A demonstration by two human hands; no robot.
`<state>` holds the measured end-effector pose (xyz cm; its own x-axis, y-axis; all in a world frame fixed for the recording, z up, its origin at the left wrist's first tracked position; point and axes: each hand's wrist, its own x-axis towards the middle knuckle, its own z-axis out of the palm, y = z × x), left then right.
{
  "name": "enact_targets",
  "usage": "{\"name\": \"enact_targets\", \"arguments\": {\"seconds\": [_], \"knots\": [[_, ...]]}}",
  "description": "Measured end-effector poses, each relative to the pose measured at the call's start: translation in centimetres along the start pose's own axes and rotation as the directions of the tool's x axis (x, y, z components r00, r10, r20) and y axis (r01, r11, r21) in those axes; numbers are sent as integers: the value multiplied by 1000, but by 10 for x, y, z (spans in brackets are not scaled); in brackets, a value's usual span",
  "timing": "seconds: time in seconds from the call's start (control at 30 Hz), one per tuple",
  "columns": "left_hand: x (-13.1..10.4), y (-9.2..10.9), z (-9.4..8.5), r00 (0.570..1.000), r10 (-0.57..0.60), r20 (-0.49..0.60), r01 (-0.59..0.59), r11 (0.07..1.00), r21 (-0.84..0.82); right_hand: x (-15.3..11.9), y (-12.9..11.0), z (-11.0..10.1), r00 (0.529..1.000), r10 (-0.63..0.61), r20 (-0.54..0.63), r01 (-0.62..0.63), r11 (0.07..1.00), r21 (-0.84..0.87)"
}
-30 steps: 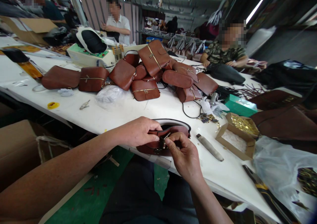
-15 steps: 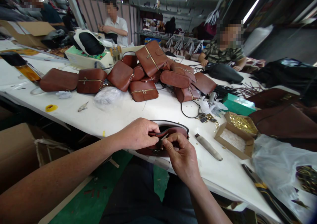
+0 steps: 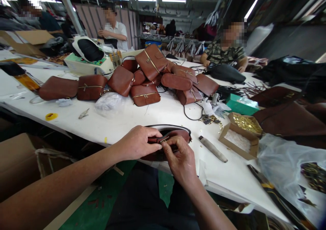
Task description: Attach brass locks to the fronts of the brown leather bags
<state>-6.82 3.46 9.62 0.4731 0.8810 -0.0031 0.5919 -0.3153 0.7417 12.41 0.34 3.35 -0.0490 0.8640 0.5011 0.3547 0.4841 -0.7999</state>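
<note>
A brown leather bag lies at the table's front edge with its mouth open, showing a pale lining and dark edging. My left hand pinches the near rim of the bag between thumb and fingers. Close beside it, my right hand is closed at a small metal zipper pull on that rim, thumb against fingertips. The fingers hide most of the pull and the bag's front. Right of the bag lies a tool with a wrapped, pale handle.
Brown bags are heaped across the table's middle. Cardboard trays of small gold and pale parts, a green box, a clear plastic bag and dark-handled pliers lie at right. Co-workers sit and stand beyond.
The view has shifted slightly. My right thumb and fingers have drawn closer to the left thumb at the zipper pull, which now shows less. Both hands stay on the bag.
</note>
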Motion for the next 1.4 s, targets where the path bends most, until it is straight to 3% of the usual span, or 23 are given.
{"name": "enact_targets", "arguments": {"seconds": [0.23,0.33,0.43,0.53,0.63,0.7,0.87,1.07,1.4], "knots": [[-7,4,2,995,94,13,-95,993,71,18,-7,-51,970,-157,188,191,966,-176],[-13,9,1,993,121,-19,-119,990,74,26,-15,-54,934,-146,325,217,957,-193],[-17,11,-1,995,88,-37,-88,996,-6,30,-20,-48,929,-108,353,185,964,-191],[-20,11,-3,999,4,-41,-9,992,-122,27,-22,-39,954,-129,269,169,977,-129],[-24,13,-9,996,-91,-5,86,957,-275,15,-29,-30,991,-134,13,134,990,-44],[-27,15,-14,990,-136,21,135,931,-338,6,-36,-24,990,-112,-90,113,994,3],[-39,25,-23,987,-157,-19,149,960,-235,-10,-48,-7,997,-78,-19,79,994,80],[-48,43,-18,983,-140,-122,121,981,-151,-13,-51,4,988,-53,-142,78,981,175],[-60,59,-1,963,36,-266,-2,992,125,-20,-48,3,966,-119,-229,132,991,39]]}}
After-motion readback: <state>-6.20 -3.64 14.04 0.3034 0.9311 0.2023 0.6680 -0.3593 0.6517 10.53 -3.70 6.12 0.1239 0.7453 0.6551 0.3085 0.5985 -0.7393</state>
